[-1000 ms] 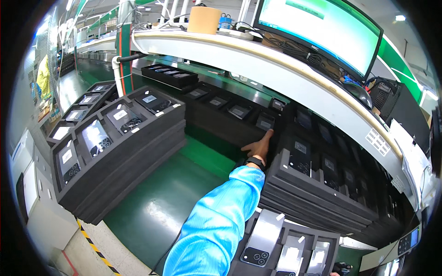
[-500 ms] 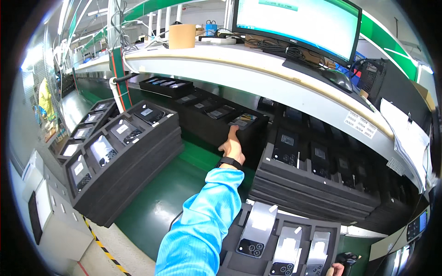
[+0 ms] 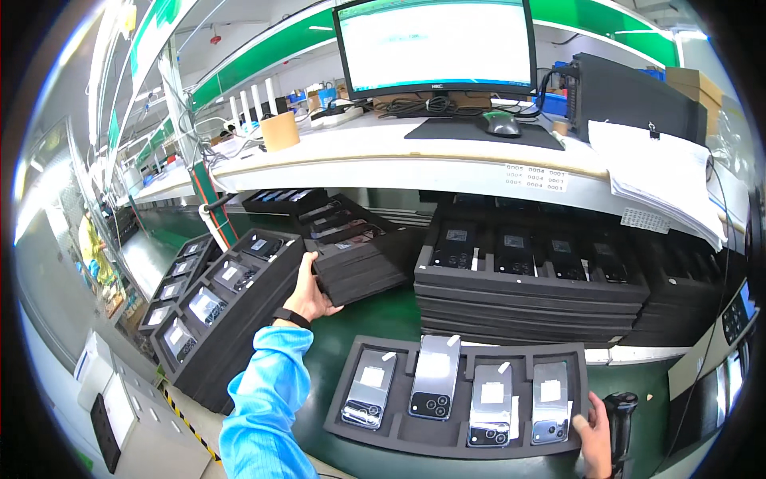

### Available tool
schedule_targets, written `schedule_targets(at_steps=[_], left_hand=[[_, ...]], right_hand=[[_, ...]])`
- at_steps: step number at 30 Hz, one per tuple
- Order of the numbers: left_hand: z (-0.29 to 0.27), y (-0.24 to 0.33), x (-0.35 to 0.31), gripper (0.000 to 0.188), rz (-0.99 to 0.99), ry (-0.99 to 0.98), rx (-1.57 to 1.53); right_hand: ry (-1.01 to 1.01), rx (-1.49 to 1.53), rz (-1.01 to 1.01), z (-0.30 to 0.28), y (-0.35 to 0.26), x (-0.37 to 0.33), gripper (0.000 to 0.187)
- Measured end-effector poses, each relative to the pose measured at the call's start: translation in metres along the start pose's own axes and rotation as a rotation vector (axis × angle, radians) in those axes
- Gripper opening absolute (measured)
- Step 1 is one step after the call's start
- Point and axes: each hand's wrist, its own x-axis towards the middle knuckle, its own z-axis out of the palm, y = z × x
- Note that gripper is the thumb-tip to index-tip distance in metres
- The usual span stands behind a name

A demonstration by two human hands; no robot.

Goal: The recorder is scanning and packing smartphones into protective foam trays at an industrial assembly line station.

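A black foam tray (image 3: 447, 444) with several smartphones in its slots lies low in front of me. One silver-blue phone (image 3: 435, 375) sits higher in its slot than its neighbours and overlaps the tray's rim. My right hand (image 3: 594, 441) holds this tray by its right end, thumb on the near side. Reaching forward, my left hand (image 3: 311, 294) grips the near left corner of a stack of dark foam trays (image 3: 363, 271), thumb up along its edge and fingers low on its side. Phones lie in that stack's top tray, partly in shadow.
Left stands a tall stack of foam trays (image 3: 247, 323) with phones; another stack (image 3: 527, 299) stands right, below the bench (image 3: 383, 166). The bench bears a monitor (image 3: 435, 48), mouse (image 3: 500, 123) and tape roll (image 3: 279, 132). A black handheld device (image 3: 620, 423) is beside my right hand.
My left hand has moved from the top of the rear stack to its corner, and that stack now sits at an angle. The view has swung right, showing more of the phone tray and right hand.
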Motion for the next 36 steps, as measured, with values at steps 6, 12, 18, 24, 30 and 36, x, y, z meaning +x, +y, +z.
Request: schedule_targets(at_steps=[6, 12, 18, 24, 30, 36], left_hand=[[-0.005, -0.025, -0.004, 0.099, -0.02, 0.061, 0.063], [-0.03, -0.033, 0.001, 0.096, -0.018, 0.004, 0.05], [-0.024, -0.052, -0.016, 0.098, 0.086, 0.005, 0.08], [-0.023, -0.06, -0.017, 0.102, 0.112, -0.033, 0.085], [-0.048, -0.068, -0.022, 0.098, 0.047, -0.109, 0.032], [-0.067, -0.071, -0.025, 0.093, 0.04, -0.134, 0.025]], right_hand=[[-0.049, -0.026, 0.117, -0.005, -0.012, 0.038, 0.068], [-0.011, 0.009, 0.13, -0.013, -0.011, 0.022, 0.051], [0.055, 0.068, 0.102, -0.012, -0.011, 0.015, 0.041], [0.082, 0.044, 0.035, -0.016, 0.007, 0.019, 0.038], [0.116, 0.202, -0.085, -0.008, -0.002, 0.025, 0.038], [0.146, 0.079, -0.054, -0.026, 0.004, 0.042, 0.039]])
